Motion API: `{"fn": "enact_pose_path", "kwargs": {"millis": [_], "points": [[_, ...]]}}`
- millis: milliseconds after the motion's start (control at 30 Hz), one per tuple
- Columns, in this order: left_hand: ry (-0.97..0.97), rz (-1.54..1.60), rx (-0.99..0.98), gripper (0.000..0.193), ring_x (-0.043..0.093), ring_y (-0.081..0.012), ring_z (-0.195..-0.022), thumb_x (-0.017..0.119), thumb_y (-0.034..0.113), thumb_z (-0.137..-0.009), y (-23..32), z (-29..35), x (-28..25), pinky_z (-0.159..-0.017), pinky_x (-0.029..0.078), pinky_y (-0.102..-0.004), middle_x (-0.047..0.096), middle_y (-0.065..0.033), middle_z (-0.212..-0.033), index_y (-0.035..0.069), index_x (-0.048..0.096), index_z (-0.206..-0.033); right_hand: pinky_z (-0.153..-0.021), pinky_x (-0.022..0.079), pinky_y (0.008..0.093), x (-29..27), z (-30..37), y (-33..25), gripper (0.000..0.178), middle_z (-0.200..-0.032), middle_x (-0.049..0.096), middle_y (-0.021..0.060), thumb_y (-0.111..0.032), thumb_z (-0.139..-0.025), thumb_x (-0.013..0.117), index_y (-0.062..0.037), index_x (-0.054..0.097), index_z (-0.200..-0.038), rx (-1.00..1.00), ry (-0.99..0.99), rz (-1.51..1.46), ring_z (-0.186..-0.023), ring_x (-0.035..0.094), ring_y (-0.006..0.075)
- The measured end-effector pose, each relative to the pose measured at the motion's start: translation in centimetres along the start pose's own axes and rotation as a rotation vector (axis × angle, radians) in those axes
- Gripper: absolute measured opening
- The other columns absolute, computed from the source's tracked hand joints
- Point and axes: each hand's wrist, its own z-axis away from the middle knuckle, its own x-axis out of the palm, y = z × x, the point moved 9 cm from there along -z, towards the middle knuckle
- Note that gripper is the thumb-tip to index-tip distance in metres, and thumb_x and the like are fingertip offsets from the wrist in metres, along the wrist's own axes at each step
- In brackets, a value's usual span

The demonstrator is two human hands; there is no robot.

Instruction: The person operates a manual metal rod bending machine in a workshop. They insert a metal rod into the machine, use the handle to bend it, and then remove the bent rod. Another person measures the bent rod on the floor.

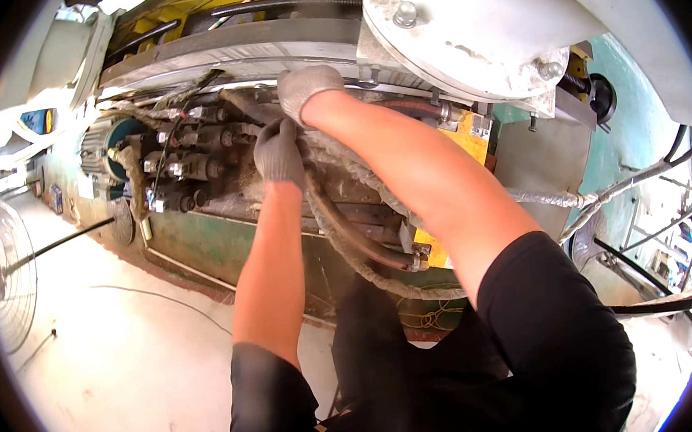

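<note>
Both hands are in grey knit work gloves, reaching up into the side of a big greasy machine. The left hand [279,153] has its grip wrapped around a dark rubber hose [347,236] right where the hose comes out of the valve block [188,166], fingers curled over it, so closed on the hose as far as I can see. The right hand [306,88] is a bit higher, up against the machine body just under the grey steel rim [232,45]. Its fingers are bent over something there, but the back of the glove covers whatever it is, so I honestly can't tell if that grip is holding anything or just pressed against the metal.

The hose curves down from the left hand, passes behind the right forearm and ends at a fitting near a yellow part [443,253]. A second hose in frayed fabric wrap [373,274] runs beside it, partly hidden by the same arm.

The valve block is dark with grime, so details there are hard to read. A round white housing [477,26] is cut off at the top edge. A floor fan [9,276] sits at far left, warped by the lens.
</note>
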Motion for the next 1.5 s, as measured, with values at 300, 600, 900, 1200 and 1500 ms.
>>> {"fn": "enact_pose_path", "kwargs": {"millis": [300, 600, 900, 1200, 1500], "points": [[0.306, -0.027, -0.062, 0.013, 0.067, -0.0142, -0.078, 0.073, 0.012, -0.105, -9.4, 23.2, -9.6, -0.071, 0.054, -0.0300, 0.071, -0.0019, -0.090, 0.000, 0.074, -0.110, -0.048, 0.031, 0.0323, -12.1, 13.3, 12.1, 0.046, -0.062, 0.046, -0.0008, -0.042, -0.115, 0.057, -0.0059, 0.063, -0.088, -0.175, 1.059, -1.670, -0.051, 0.038, 0.0118], [-0.205, -0.367, -0.013, 0.012, 0.075, -0.0400, -0.097, 0.076, 0.006, -0.095, -12.8, 37.9, -1.6, -0.084, 0.060, -0.0438, 0.077, -0.0194, -0.106, 0.003, 0.075, -0.107, -0.048, 0.026, 0.0317, -10.2, 15.4, 13.4, 0.055, -0.057, 0.040, 0.0020, -0.042, -0.118, 0.049, -0.0041, 0.054, -0.078, -0.353, 1.230, -1.677, -0.048, 0.033, 0.0141], [-0.280, -0.458, 0.043, 0.017, 0.075, -0.0396, -0.097, 0.076, 0.006, -0.095, -13.5, 37.1, -2.8, -0.082, 0.060, -0.0438, 0.076, -0.0193, -0.106, 0.003, 0.075, -0.112, -0.048, 0.025, 0.0321, -6.2, 14.8, 13.9, 0.059, -0.058, 0.036, 0.0005, -0.051, -0.118, 0.046, -0.0055, 0.052, -0.080, -0.238, 1.306, -1.630, -0.050, 0.030, 0.0128], [-0.186, -0.326, -0.156, 0.016, 0.070, -0.0200, -0.080, 0.076, 0.006, -0.096, -15.3, 36.1, -4.4, -0.074, 0.055, -0.0344, 0.075, -0.0124, -0.093, 0.004, 0.077, -0.112, -0.047, 0.031, 0.0297, -4.8, 14.2, 14.2, 0.052, -0.059, 0.044, 0.0033, -0.035, -0.118, 0.044, -0.0049, 0.051, -0.077, -0.406, 1.303, -1.712, -0.048, 0.036, 0.0137], [-0.188, -0.312, -0.145, 0.013, 0.075, -0.0341, -0.085, 0.076, 0.008, -0.096, -15.0, 35.2, -4.1, -0.077, 0.059, -0.0407, 0.077, -0.0164, -0.099, 0.005, 0.077, -0.109, -0.047, 0.025, 0.0313, -6.1, 13.1, 12.6, 0.055, -0.058, 0.036, 0.0000, -0.046, -0.117, 0.046, -0.0069, 0.051, -0.078, -0.143, 1.278, -1.517, -0.050, 0.030, 0.0120]]}}
